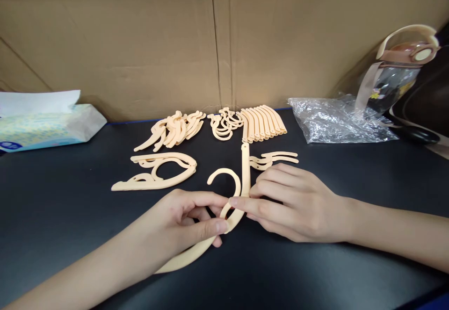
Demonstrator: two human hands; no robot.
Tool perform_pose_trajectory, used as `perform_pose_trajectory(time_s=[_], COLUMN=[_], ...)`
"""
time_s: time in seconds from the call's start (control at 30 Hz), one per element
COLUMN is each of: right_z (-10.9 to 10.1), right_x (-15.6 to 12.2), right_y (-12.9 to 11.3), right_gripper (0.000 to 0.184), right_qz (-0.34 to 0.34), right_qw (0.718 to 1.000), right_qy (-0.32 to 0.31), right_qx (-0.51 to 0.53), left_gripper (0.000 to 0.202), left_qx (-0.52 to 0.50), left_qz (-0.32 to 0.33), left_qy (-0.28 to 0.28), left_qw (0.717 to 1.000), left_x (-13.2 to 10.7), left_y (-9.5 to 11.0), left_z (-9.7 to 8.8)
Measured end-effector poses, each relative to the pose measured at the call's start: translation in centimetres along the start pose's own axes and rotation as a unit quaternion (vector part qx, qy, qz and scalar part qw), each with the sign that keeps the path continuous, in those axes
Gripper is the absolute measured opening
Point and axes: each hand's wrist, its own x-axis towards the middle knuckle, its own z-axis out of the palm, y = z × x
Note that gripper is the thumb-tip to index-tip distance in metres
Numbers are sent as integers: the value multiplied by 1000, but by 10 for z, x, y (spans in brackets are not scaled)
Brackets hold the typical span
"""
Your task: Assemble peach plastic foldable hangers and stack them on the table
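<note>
A cream plastic folding hanger (pixel 245 174) is held just above the dark table, one arm slanting down to the left and the other pointing away from me. Its hook (pixel 229 172) curls up between my hands. My left hand (pixel 185 221) is closed around the joint at the base of the hook, thumb on top. Closed on the far-pointing arm is my right hand (pixel 298 202), its index fingertip against the hook's base; its lower fingers are partly hidden. Beyond my left hand lies a folded hanger (pixel 168 183).
Behind are a pile of loose hanger arms (pixel 175 130), several hooks (pixel 224 123) and a neat row of arms (pixel 263 123). Small curved pieces (pixel 273 158) lie past my right hand. Tissues (pixel 52 123) sit left; a plastic bag (pixel 340 120) and bottle (pixel 396 81) stand right, before a cardboard wall (pixel 140 43).
</note>
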Motion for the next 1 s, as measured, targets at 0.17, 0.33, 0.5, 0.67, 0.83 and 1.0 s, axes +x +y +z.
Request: perform_pose_trajectory(time_s=[0.17, 0.33, 0.5, 0.67, 0.83, 1.0], right_z=[0, 1, 1, 0, 2, 3], right_x=[-1, -1, -1, 0, 0, 0], right_y=[0, 0, -1, -2, -4, -1], right_gripper=[29, 37, 41, 37, 33, 36], right_qz=[-2, -6, -12, 5, 29, 93], right_qw=[1000, 1000, 997, 996, 998, 994], right_qy=[-10, -25, -74, -72, 1, 23], right_qx=[10, 19, 30, 43, 56, 56], left_gripper=[25, 21, 24, 28, 38, 40], left_qx=[10, -22, 36, 123, 209, 293], left_qz=[2, 20, 51, 117, 180, 198], left_qy=[-16, -23, -13, -21, -36, -53], left_qw=[1000, 999, 998, 985, 960, 934], left_x=[1, 1, 2, 3, -3, -9], left_y=[-1, -2, -3, -5, -9, -8], left_z=[-2, -1, 0, -2, -3, 0])
